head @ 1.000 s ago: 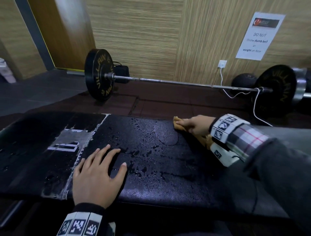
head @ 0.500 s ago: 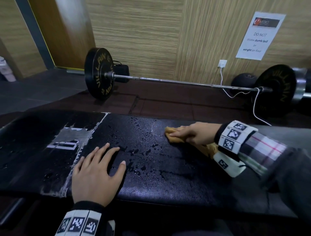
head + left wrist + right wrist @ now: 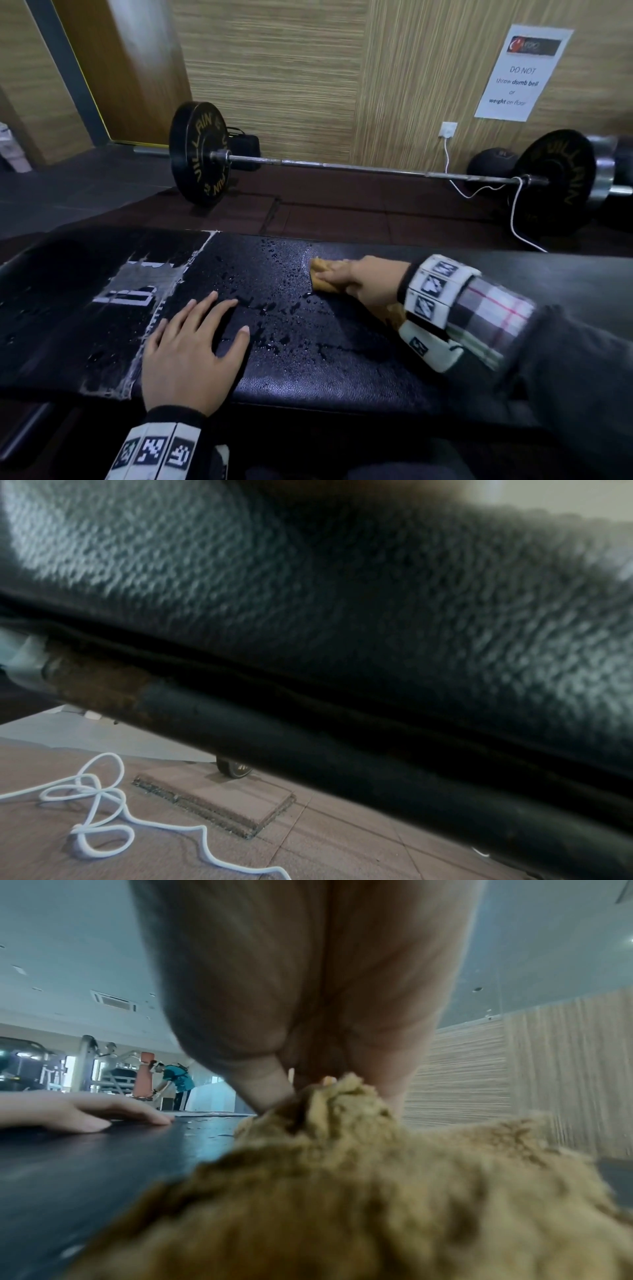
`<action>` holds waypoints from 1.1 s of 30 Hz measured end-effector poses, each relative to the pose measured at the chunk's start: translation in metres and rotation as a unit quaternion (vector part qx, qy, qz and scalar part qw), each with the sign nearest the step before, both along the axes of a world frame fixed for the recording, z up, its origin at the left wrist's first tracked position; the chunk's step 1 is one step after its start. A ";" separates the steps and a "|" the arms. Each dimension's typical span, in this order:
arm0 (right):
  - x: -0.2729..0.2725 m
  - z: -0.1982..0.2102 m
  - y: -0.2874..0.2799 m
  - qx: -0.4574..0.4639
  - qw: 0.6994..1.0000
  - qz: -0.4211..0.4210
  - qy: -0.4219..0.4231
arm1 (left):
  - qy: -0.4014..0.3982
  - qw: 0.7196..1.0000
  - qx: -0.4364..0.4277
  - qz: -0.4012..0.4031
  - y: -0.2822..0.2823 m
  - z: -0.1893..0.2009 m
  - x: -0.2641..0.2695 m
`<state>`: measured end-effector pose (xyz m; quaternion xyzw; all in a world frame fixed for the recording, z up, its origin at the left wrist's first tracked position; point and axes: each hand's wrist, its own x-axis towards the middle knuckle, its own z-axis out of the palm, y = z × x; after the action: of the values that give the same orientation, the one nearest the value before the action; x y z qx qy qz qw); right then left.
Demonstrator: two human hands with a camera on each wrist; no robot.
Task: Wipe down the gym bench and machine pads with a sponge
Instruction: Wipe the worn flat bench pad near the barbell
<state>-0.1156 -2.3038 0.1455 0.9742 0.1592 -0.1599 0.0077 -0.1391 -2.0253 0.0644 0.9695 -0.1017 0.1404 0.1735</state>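
1. Pressing down, the tan, fuzzy soft sponge [image 3: 323, 278] is held under the right hand [image 3: 370, 279], fingers curled over it, on the wet black padded bench [image 3: 342, 342].
2. The left hand [image 3: 190, 353] is laid flat, empty.
3. Soft, compressible material is judged best gripped from above.

A gym: padded bench [image 3: 342, 370], loaded barbell [image 3: 342, 168], wall notice [image 3: 520, 73] about dropping weights, machines [image 3: 113, 1069] behind

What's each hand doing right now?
Left hand: open, flat on the bench pad.
Right hand: holding the sponge, pressing it on the pad.
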 end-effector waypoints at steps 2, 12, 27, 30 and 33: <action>-0.023 -0.003 -0.016 0.031 0.999 0.013 0.005 | -0.002 1.000 0.001 0.000 0.000 0.000 0.000; -0.016 0.006 -0.043 -0.106 0.987 -0.122 0.019 | 0.006 1.000 0.008 0.004 -0.002 0.001 -0.001; -0.149 -0.046 -0.026 -0.017 0.978 -0.130 -0.164 | 0.010 1.000 0.004 0.002 0.000 0.000 -0.001; -0.134 -0.046 -0.033 -0.022 0.967 -0.232 -0.099 | 0.014 1.000 0.008 0.004 0.000 0.000 0.000; -0.118 -0.038 -0.019 -0.029 0.956 -0.287 -0.057 | 0.017 1.000 0.013 0.004 0.000 0.000 0.000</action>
<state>-0.2333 -2.3232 0.1075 0.9856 -0.1327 -0.1046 -0.0010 -0.1386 -2.0258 0.0648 0.9742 -0.0969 0.1236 0.1621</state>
